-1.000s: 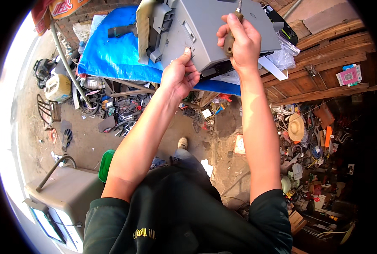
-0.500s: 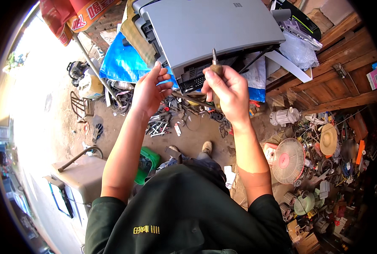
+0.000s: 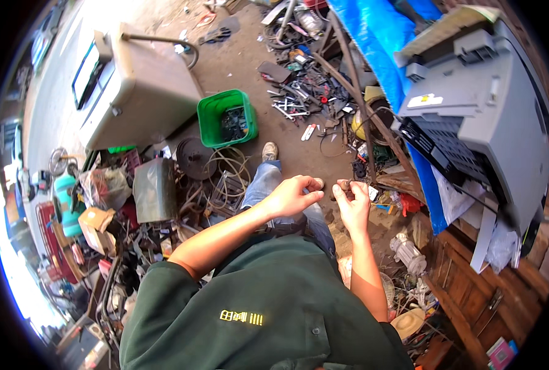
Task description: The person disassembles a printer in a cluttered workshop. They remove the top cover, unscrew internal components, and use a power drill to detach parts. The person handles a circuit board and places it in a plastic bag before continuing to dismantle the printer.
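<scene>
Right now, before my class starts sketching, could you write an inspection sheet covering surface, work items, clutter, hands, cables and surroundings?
Surface: blue sheet, showing beside the grey machine.
Work items: grey machine, apart from both hands.
Clutter: loose tools on the ground; green bin holding dark items.
Hands: left hand open; right hand close by, fingertip contents unclear.
Cables: pale coil near the green bin, cable or hose unclear.
Surroundings: beige cabinet upper left; wooden planks lower right.
</scene>
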A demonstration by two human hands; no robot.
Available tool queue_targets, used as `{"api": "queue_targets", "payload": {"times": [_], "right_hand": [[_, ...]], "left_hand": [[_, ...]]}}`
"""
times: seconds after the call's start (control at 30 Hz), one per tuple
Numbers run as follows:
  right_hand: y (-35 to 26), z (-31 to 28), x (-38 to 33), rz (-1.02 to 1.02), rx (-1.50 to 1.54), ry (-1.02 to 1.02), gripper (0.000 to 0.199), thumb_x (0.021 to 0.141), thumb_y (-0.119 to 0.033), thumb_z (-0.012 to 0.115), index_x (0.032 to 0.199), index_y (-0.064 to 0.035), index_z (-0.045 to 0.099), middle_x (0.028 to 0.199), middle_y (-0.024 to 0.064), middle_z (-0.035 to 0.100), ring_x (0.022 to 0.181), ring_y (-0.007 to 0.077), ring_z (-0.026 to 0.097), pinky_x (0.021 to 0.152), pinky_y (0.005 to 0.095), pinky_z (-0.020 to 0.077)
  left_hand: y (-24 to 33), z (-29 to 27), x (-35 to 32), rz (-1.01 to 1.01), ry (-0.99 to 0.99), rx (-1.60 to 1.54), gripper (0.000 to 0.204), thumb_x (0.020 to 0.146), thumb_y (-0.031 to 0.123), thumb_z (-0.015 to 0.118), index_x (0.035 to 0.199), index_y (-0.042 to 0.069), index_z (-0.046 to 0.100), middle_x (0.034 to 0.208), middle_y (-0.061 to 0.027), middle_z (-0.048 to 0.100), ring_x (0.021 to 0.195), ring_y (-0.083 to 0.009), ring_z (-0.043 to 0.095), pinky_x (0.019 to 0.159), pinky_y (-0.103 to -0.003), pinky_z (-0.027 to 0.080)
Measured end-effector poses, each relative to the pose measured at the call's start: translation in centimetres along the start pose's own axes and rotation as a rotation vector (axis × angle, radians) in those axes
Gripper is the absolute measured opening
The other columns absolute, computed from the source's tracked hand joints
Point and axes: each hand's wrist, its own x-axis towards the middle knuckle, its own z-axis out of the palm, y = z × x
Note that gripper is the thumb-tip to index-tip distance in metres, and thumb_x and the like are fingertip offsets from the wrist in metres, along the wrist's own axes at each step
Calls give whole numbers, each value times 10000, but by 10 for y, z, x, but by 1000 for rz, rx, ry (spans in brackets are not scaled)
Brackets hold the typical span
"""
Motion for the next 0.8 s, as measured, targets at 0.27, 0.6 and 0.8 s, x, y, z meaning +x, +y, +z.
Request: {"api": "queue_targets", "payload": {"times": [0.27,0.6,0.8], "right_hand": [[66,114,15,112,-233,-269,256,793,-184,772,993,-35,716,871,77,632,796,199,617,739,333,507],[158,383,135,217,-149,-361,280,797,-192,775,990,2,717,884,87,674,771,152,637,739,296,525],[206,534,191,257,-38,-376,285,819,-214,754,977,18,709,886,109,707,792,153,675,743,294,526]], "left_hand": [[-191,-46,-39,-464,327,5,361,894,300,650,1075,-11,676,995,-175,704,914,-267,697,818,-363,543],[-387,-61,-1,-950,-126,225,881,830,472,698,1525,186,241,1547,-248,206,1342,-502,348,1049,-565,388],[-423,-71,0,-946,-179,384,853,819,419,712,1511,182,275,1543,-240,191,1337,-492,338,1011,-584,391]]}}
